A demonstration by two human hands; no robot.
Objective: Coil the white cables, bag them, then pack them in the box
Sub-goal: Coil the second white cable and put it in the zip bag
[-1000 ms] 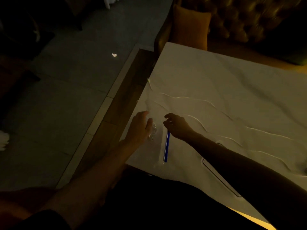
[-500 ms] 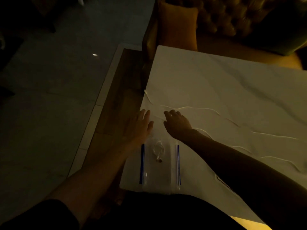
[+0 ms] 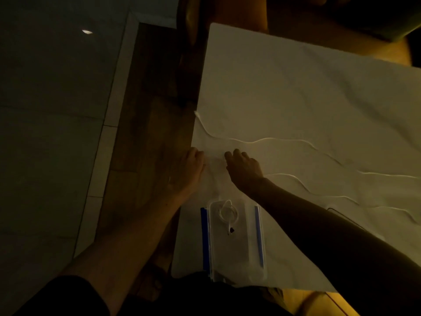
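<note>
Both hands rest on the near-left corner of the white tabletop [image 3: 296, 87], close together. The left hand [image 3: 190, 169] lies at the tabletop's left edge and the right hand [image 3: 243, 168] just to its right. In this dim light I cannot tell whether either set of fingers grips anything: the right hand's fingers [image 3: 237, 153] look curled, and only a faint pale stretch between the hands may be cable.

Several loose white cables run across the tabletop. The far cable [image 3: 268, 139] lies just beyond the fingertips, its long axis running left to right, with its left end hooking up to the tabletop's left edge. Another cable [image 3: 293, 179] trails rightward from behind the right wrist. Either hand is near the far cable; the left is closer to its end.

Nearer the body, a clear zip bag [image 3: 234, 242] with blue strips holds one coiled cable [image 3: 227, 213]. No box is clearly visible.
</note>
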